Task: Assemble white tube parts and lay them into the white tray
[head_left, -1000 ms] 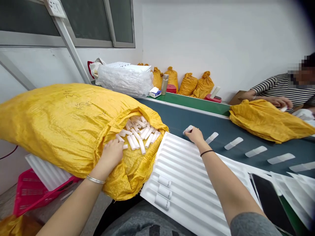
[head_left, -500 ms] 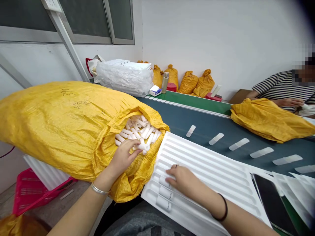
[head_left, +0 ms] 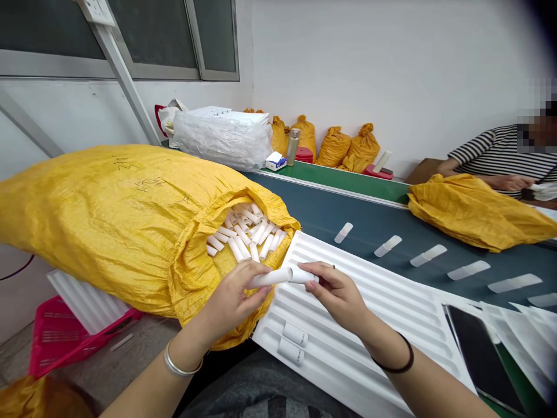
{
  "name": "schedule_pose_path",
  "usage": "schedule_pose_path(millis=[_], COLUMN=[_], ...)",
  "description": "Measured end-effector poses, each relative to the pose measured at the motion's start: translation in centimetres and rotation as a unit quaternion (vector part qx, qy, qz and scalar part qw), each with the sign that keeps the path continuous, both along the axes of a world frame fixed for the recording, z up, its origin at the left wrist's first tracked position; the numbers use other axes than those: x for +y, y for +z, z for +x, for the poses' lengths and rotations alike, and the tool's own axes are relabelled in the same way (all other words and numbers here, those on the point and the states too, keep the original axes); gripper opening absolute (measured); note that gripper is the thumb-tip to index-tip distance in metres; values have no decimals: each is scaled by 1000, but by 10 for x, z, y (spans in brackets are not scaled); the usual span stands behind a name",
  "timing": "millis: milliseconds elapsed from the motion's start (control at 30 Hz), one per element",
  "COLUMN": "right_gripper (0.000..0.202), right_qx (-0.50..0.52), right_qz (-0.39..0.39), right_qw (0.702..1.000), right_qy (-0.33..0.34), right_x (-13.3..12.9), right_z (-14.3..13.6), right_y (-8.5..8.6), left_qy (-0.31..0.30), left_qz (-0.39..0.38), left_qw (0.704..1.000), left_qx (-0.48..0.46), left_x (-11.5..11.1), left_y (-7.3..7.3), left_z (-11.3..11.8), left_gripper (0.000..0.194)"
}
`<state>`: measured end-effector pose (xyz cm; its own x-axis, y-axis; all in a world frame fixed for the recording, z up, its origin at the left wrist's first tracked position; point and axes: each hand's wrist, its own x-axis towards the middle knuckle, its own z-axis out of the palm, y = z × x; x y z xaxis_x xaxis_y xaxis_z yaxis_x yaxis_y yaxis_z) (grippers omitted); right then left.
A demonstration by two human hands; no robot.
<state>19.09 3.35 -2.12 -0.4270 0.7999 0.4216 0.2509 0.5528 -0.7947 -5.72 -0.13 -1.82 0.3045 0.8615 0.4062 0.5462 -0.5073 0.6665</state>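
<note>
My left hand (head_left: 243, 290) grips a white plastic tube (head_left: 272, 277) between thumb and fingers, in front of the mouth of a yellow woven sack (head_left: 130, 232). Loose white tubes (head_left: 243, 229) fill the sack's opening. My right hand (head_left: 337, 290) pinches a short white cap (head_left: 303, 275) with small dark print near one end. Tube and cap meet end to end; whether one sits inside the other I cannot tell. Below them lies a white ribbed tray (head_left: 365, 331), and two printed white caps (head_left: 293, 342) rest in its grooves at the near left.
Several capped tubes (head_left: 429, 255) lie in a row on the dark belt (head_left: 313, 203). A black phone (head_left: 483, 354) rests at the tray's right end. Across the belt, a person in a striped top (head_left: 496, 151) sits behind a yellow sack (head_left: 474, 212). A pink basket (head_left: 56, 337) stands lower left.
My right hand has lifted one printed cap off the tray. My left hand has brought a tube out of the sack mouth to the right, and the two pieces now meet.
</note>
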Motion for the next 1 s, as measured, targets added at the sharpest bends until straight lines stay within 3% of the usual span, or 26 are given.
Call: schedule_pose_path(millis=[133,267,433,700,867,933,1000], right_gripper=[38,39,25,25,26,27,26], right_qx=[-43,-70,-50,-31,-67,-134,-236], right_qz=[115,149,114,-60,-34,4,22], right_qw=[992,985,992,998,997,990,971], right_qy=[35,54,15,1,9,38,19], right_x=[1,-1,-2,-8,-12,-6,11], right_z=[7,9,6,1,-1,-2,-4], right_y=[14,17,14,14,15,10,2], left_qy=[-14,-22,-17,-20,-25,-34,-23], left_qz=[17,2,53,165,153,126,83], left_qw=[1000,1000,998,983,985,987,988], left_qx=[3,-5,5,74,80,95,132], left_x=[-3,-6,-8,-11,-14,-10,-1], left_y=[5,13,15,10,4,-1,-7], left_z=[-1,3,9,20,28,28,22], left_gripper=[25,27,28,42,42,46,58])
